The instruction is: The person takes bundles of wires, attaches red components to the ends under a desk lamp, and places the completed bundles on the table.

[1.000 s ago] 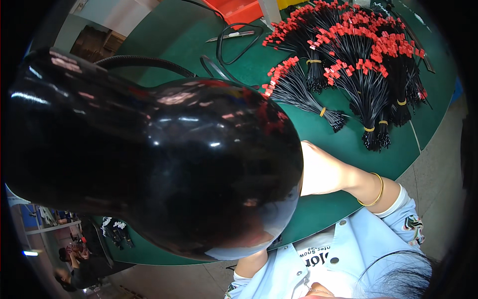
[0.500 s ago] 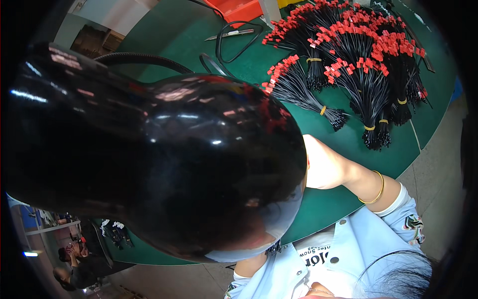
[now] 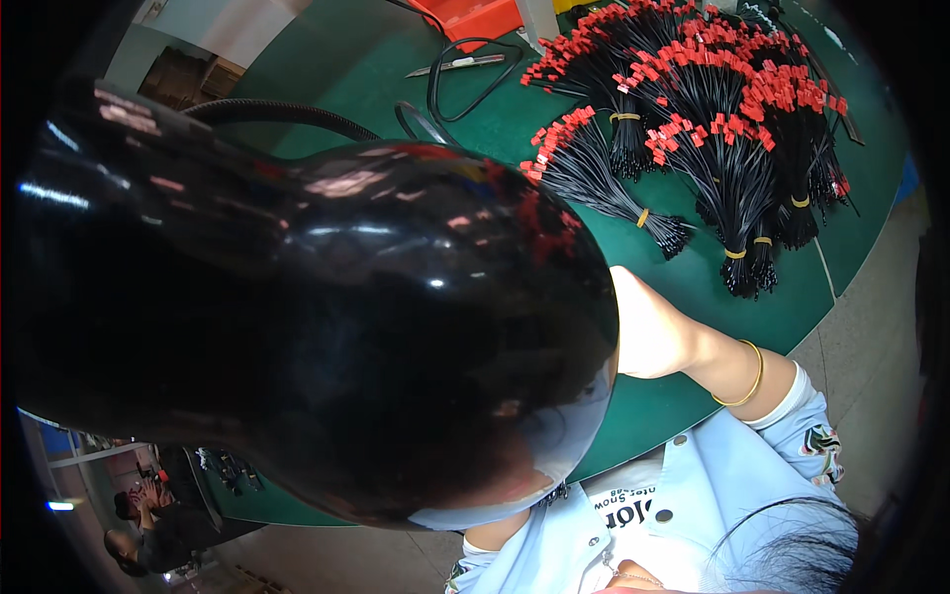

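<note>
A large glossy black rounded hood [image 3: 426, 327] fills the left and middle of the head view and covers the work area. My right hand [image 3: 648, 327], brightly lit, reaches in behind the hood's right edge. Its fingers are hidden there, so what it holds does not show. A gold bangle [image 3: 744, 374] circles my right wrist. Of my left arm only a bit of forearm [image 3: 498, 532] appears below the hood; the left hand itself is covered. Dark wire ends [image 3: 557, 493] peek out beside that forearm. Closest to my right hand lies a bundle of black wires [image 3: 599, 188] with red connectors.
Several more banded wire bundles [image 3: 727, 188] lie at the right on the green table [image 3: 643, 421]. A red bin [image 3: 475, 20], a slim knife-like tool [image 3: 457, 65] and a black cable [image 3: 435, 94] are at the back. Another person [image 3: 148, 525] sits at the far lower left.
The hood appears slightly larger and shifted a little right and down, covering more of my right hand. The bundles stay where they were.
</note>
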### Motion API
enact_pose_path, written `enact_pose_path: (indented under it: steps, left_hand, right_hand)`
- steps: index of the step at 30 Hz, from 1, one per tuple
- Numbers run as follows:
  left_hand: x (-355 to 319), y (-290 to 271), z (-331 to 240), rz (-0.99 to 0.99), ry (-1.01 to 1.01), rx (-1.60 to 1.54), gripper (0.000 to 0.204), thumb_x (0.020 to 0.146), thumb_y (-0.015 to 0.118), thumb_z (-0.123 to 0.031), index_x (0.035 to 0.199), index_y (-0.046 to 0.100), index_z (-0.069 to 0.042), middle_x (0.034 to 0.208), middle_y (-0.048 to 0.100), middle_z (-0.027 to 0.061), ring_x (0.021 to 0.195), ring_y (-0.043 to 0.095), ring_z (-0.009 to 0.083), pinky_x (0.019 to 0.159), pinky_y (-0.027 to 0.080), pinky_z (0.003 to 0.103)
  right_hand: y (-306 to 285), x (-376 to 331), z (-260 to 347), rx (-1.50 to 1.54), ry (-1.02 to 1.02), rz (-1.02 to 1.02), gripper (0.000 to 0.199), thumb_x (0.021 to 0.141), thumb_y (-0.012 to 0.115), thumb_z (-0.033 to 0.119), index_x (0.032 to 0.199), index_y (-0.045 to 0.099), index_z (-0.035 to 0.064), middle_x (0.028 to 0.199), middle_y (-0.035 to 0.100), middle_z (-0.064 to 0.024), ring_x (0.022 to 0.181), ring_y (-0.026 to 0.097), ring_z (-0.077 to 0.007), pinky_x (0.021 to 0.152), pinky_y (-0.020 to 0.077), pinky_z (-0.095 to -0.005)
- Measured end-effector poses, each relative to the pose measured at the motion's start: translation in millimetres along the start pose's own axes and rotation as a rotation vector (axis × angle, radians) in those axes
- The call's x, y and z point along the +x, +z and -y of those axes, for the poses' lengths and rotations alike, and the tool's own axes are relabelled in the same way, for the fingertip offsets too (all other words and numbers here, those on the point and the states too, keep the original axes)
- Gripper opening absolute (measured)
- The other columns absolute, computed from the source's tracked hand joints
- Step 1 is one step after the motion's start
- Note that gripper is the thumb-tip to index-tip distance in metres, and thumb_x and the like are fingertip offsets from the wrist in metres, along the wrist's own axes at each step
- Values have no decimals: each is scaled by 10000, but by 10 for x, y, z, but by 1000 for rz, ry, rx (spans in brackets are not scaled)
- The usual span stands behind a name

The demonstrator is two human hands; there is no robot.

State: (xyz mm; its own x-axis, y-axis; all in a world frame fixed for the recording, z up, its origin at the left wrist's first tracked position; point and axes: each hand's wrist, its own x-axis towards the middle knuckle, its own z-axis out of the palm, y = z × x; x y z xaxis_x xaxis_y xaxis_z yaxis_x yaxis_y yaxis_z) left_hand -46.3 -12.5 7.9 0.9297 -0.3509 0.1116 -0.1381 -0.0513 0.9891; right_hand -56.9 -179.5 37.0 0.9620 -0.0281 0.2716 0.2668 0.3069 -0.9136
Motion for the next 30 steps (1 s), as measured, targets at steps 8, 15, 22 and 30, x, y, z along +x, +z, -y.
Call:
enact_pose_path:
  steps: [8, 15, 22, 30]
  left_hand:
    - [24, -23, 9, 28, -11, 0, 29, 754, 506, 40, 728, 512, 49, 709, 503, 44, 602, 440, 71, 550, 344, 175]
    - [51, 9, -8, 25, -12, -115, 56, 761, 466, 48, 747, 513, 76, 695, 499, 73, 595, 448, 100, 560, 360, 207]
    - [43, -24, 55, 52, 12, -173, 79, 770, 456, 33, 709, 491, 71, 691, 492, 83, 599, 452, 117, 554, 363, 217]
    - [43, -18, 44, 45, -6, -124, 85, 775, 455, 24, 721, 494, 78, 695, 498, 89, 601, 455, 122, 561, 362, 222]
  right_hand:
    - [-10, -3, -24, 33, -75, -67, 240, 699, 640, 91, 904, 574, -13, 843, 588, -74, 812, 546, -121, 756, 424, -248]
    - [-20, -19, -32, 52, -41, -60, 223, 699, 644, 88, 884, 566, -10, 834, 584, -65, 796, 541, -105, 746, 426, -239]
    - [-3, -20, -36, 67, -7, -62, 211, 699, 647, 85, 866, 555, -6, 827, 579, -58, 783, 536, -90, 738, 427, -230]
    - [18, -34, -25, -25, -108, -71, 217, 703, 643, 94, 877, 556, -4, 833, 575, -56, 782, 537, -92, 734, 427, -232]
